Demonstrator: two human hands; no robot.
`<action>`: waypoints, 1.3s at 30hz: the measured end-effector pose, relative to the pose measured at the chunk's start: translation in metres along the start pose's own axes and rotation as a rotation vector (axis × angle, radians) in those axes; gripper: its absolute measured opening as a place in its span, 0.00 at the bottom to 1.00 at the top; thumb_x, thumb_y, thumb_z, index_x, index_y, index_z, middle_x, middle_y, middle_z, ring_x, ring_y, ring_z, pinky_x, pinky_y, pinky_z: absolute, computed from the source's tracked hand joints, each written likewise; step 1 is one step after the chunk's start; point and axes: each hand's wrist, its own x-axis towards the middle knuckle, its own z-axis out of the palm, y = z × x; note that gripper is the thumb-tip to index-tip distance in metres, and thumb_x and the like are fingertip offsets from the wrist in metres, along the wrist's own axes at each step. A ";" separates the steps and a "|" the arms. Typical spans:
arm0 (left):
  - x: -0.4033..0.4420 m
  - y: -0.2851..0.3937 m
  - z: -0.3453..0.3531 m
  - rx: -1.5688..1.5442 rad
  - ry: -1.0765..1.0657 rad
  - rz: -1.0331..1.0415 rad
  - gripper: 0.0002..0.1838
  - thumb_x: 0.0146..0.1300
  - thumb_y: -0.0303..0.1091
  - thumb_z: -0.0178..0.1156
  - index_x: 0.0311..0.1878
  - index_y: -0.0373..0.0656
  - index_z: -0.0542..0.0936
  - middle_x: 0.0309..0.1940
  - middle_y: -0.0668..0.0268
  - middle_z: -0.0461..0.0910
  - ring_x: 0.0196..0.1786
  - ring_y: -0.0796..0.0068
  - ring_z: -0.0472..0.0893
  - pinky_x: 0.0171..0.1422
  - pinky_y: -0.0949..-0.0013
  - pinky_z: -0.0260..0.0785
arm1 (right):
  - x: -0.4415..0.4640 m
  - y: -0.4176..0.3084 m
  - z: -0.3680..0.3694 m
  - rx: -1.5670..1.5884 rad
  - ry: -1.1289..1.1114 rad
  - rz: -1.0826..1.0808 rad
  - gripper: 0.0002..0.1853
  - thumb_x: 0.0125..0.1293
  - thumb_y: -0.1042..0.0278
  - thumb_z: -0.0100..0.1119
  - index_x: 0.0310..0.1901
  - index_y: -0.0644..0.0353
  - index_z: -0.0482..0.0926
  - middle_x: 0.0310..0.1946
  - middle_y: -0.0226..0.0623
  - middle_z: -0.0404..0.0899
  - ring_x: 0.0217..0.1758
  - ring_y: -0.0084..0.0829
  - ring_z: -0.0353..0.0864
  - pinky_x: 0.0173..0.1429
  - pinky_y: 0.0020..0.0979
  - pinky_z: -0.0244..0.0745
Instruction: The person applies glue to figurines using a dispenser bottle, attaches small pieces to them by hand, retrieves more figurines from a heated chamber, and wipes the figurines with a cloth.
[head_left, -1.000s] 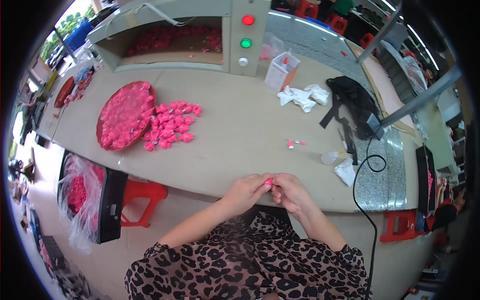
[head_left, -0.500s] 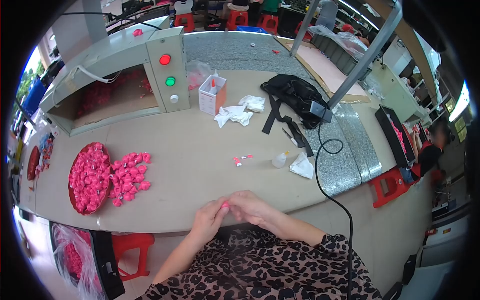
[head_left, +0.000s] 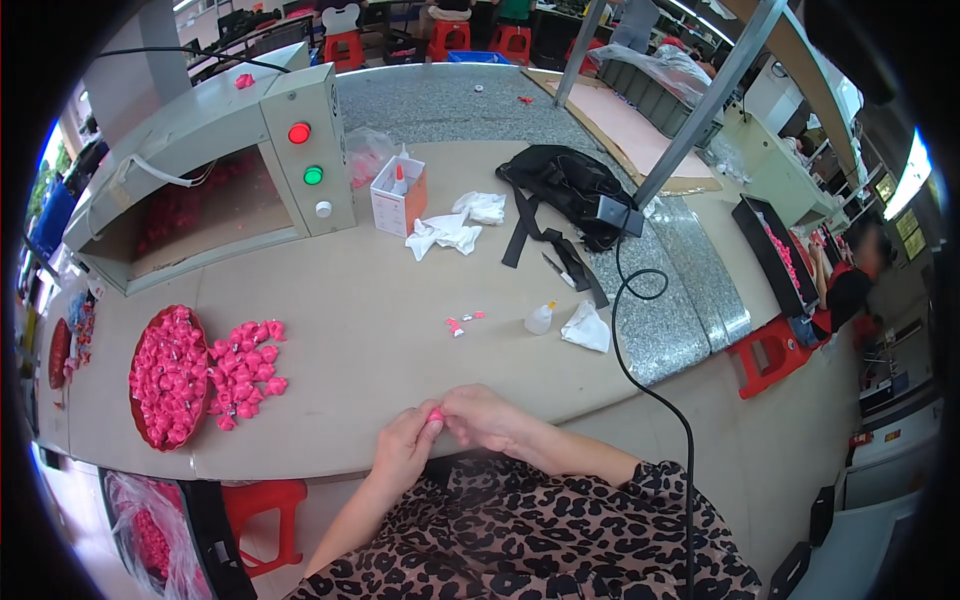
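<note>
A small, glossy pink piece (head_left: 435, 414) is held between the person's two hands, just above the near edge of the beige tabletop (head_left: 340, 370). The left hand (head_left: 402, 442) pinches it between thumb and fingers. The right hand (head_left: 485, 415) has its fingers curled together at the piece's right side; whether they grip it too cannot be told. Farther in lie a few tiny pink-and-silver bits (head_left: 457, 328), and to their right stand a small translucent bottle with a yellow tip (head_left: 539, 320) and, just beside it, a crumpled white cloth (head_left: 586, 328). On the left, a loose cluster of pink pieces (head_left: 248, 368) lies against a round red basket (head_left: 134, 400) heaped with more. At the far left is a grey, open-fronted machine (head_left: 325, 125) with red and green buttons; a black fabric bag (head_left: 570, 178) lies far right.
</note>
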 end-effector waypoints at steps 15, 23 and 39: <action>0.029 0.000 -0.063 0.750 0.119 0.182 0.12 0.54 0.28 0.54 0.43 0.39 0.72 0.34 0.59 0.75 0.44 0.58 0.75 0.51 0.57 0.65 | -0.001 -0.011 -0.004 -0.462 0.159 -0.565 0.08 0.60 0.72 0.52 0.39 0.65 0.74 0.27 0.33 0.73 0.23 0.22 0.71 0.25 0.26 0.67; 0.076 -0.059 -0.143 1.340 0.090 0.266 0.10 0.54 0.28 0.47 0.39 0.39 0.72 0.49 0.56 0.70 0.60 0.57 0.64 0.64 0.37 0.44 | 0.039 -0.060 -0.003 -1.626 0.567 -1.289 0.12 0.51 0.76 0.58 0.40 0.62 0.74 0.38 0.42 0.72 0.46 0.44 0.69 0.49 0.39 0.66; 0.134 -0.061 -0.196 1.184 -0.149 -0.186 0.11 0.54 0.29 0.49 0.41 0.38 0.74 0.46 0.56 0.73 0.54 0.58 0.70 0.58 0.49 0.58 | 0.061 -0.046 -0.014 -1.530 0.640 -1.135 0.13 0.52 0.77 0.55 0.41 0.67 0.70 0.44 0.51 0.66 0.50 0.50 0.65 0.54 0.44 0.61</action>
